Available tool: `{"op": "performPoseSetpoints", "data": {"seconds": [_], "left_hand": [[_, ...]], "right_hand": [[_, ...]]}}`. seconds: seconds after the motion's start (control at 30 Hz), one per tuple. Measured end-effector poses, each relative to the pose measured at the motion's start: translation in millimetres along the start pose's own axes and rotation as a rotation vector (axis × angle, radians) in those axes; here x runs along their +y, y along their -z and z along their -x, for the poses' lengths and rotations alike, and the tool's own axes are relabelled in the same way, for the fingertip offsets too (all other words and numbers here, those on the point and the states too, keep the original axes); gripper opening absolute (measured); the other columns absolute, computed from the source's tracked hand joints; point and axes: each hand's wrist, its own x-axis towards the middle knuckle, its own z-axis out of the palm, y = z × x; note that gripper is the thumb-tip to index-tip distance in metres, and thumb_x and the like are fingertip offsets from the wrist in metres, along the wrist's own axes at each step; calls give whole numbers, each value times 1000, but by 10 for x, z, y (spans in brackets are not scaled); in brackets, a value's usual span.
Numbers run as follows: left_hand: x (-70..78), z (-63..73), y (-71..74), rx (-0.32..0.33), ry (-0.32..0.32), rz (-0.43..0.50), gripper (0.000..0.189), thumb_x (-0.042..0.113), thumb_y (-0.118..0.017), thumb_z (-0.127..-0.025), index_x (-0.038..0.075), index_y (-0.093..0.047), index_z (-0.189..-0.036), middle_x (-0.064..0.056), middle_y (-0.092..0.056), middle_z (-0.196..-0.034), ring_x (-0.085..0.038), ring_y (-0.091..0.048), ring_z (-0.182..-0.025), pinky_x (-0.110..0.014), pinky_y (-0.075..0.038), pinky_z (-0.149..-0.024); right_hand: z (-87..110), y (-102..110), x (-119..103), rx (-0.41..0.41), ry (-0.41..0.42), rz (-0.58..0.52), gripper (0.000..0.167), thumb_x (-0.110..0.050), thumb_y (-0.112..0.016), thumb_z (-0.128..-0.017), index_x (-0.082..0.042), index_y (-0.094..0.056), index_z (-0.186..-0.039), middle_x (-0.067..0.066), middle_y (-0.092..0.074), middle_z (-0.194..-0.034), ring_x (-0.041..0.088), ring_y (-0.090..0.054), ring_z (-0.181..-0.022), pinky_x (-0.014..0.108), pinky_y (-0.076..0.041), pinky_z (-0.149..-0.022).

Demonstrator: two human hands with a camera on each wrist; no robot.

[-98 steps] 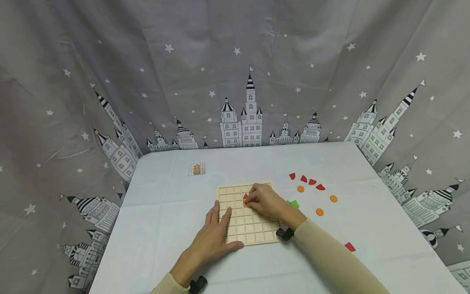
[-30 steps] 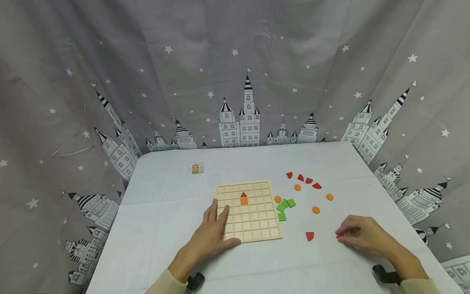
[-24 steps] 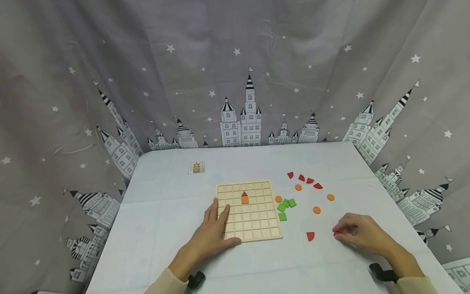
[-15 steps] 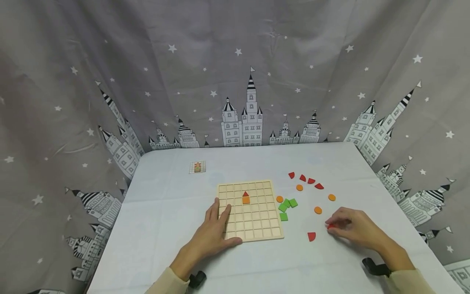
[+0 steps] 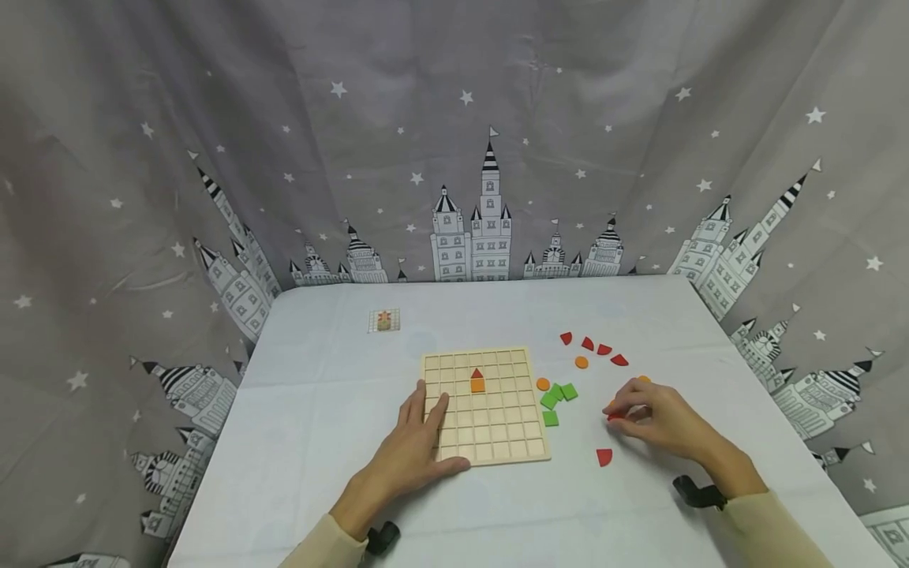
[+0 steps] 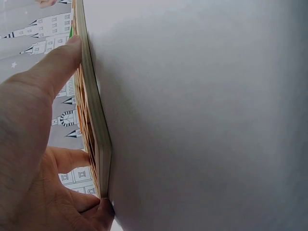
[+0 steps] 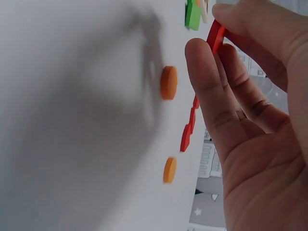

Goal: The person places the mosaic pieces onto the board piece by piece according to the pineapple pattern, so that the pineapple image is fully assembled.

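My right hand [image 5: 656, 422] pinches a red tile [image 7: 216, 36] between thumb and fingertips, above the table right of the board; the right wrist view shows it edge-on. My left hand [image 5: 408, 446] rests on the left and near edges of a square wooden grid board [image 5: 497, 434], its fingers spread. In the board's upper part, a red triangle tile [image 5: 477, 373] sits directly above an orange square tile [image 5: 478, 385]. A red quarter-circle tile [image 5: 604, 457] lies on the table below the right hand. An orange disc [image 7: 169, 83] shows near that hand in the right wrist view.
Several green square tiles [image 5: 550, 419] and an orange disc [image 5: 543, 384] lie beside the board's right edge. Farther back are several red quarter-circle tiles [image 5: 604, 349] and another orange disc [image 5: 581, 362]. A small pattern card [image 5: 384, 320] lies at the far left.
The right hand left the board, picked up a red tile at the right and has moved leftward and away from the body with it. The left hand has stayed on the board.
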Motion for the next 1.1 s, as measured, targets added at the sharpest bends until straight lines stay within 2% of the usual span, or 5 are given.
{"op": "performPoseSetpoints", "data": {"seconds": [0.23,0.4,0.57,0.8,1.1], "left_hand": [[34,-15,19,2,-10,3,123,68,-93,-92,4,-39,-181,-37,-11,-192,-56,-25,-177,-68,-55,-125],[30,-2,7,-2,-1,-4,122,69,-93,-92,5,-39,-181,-36,-11,-192,-55,-25,-177,-67,-55,-125],[33,18,8,-4,0,5,123,69,-93,-92,4,-39,-181,-36,-11,-192,-56,-25,-177,-67,-55,-125],[32,16,30,2,-4,-12,121,68,-93,-93,5,-39,-181,-36,-11,-192,-55,-25,-177,-68,-56,-123],[18,25,15,4,-2,4,123,69,-93,-92,4,-40,-181,-36,-12,-192,-56,-25,-177,-67,-56,-124]], "right_hand": [[-147,-32,-83,5,-38,22,28,-2,-97,-93,-14,-92,-118,-5,-78,-112,4,-72,-103,38,-73,-93],[-268,-117,-139,34,28,4,27,0,-96,-93,-10,-91,-117,-2,-80,-111,12,-74,-102,36,-73,-90],[-406,-203,-211,42,69,-8,23,-4,-98,-93,-10,-92,-115,-3,-80,-109,10,-75,-100,31,-72,-88],[-574,-293,-304,50,153,-30,21,-2,-97,-94,-9,-92,-113,-2,-80,-107,15,-77,-98,38,-73,-88],[-696,-369,-425,45,125,-8,21,-4,-97,-95,-10,-91,-114,-7,-81,-106,8,-77,-98,34,-73,-87]]}}
